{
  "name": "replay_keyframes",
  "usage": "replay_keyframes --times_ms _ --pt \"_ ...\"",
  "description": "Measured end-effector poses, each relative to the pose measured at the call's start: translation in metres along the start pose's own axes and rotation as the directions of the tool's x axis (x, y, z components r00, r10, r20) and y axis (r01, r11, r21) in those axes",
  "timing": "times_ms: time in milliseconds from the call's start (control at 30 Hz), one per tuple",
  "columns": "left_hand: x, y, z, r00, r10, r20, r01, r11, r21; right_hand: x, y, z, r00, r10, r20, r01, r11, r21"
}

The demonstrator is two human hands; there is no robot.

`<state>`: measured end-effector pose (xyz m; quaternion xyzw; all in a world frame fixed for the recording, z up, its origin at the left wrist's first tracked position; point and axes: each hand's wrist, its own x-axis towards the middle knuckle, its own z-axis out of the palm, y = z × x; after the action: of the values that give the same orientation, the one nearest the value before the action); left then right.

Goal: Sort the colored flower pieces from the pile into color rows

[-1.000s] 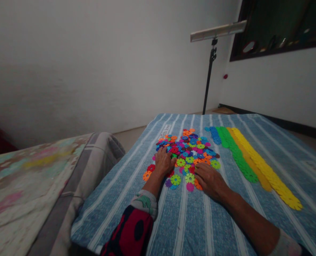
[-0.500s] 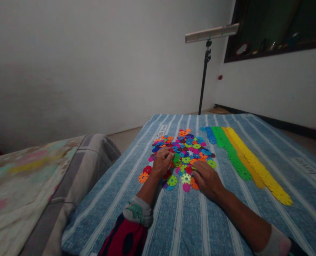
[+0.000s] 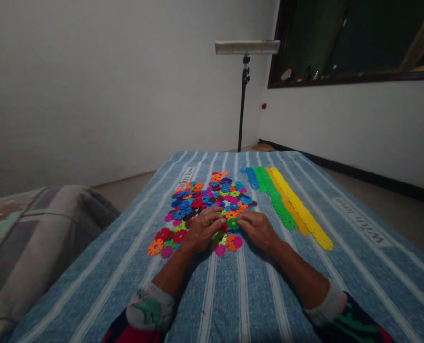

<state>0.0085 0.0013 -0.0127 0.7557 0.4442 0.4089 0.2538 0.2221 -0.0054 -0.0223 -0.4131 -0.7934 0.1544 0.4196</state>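
A pile of small coloured flower-shaped plastic discs (image 3: 208,197) lies on a blue striped cloth (image 3: 262,295). Both hands meet at the pile's near edge. My left hand (image 3: 203,228) has its fingers curled in a pinch on a green disc (image 3: 232,223). My right hand (image 3: 257,228) faces it, fingers bent and touching the same disc. Red, orange and pink discs (image 3: 164,238) lie loose to the left of my left hand.
Long rows of joined discs, blue (image 3: 251,177), green (image 3: 278,202), orange (image 3: 290,209) and yellow (image 3: 305,214), run along the cloth to the right. A grey cushion (image 3: 44,233) lies at the left. A light on a black stand (image 3: 242,102) rises behind, near a dark window.
The view swung so everything sits more to the left. My left hand lifted a green disc from the pile, and my right hand came in to meet it.
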Motion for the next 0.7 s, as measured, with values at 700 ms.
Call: replay_keyframes --times_ms 700 --pt "0.003 -0.014 -0.008 0.99 -0.074 -0.123 0.084 0.994 0.073 -0.041 0.084 -0.13 0.939 0.235 0.25 -0.055 0.821 -0.568"
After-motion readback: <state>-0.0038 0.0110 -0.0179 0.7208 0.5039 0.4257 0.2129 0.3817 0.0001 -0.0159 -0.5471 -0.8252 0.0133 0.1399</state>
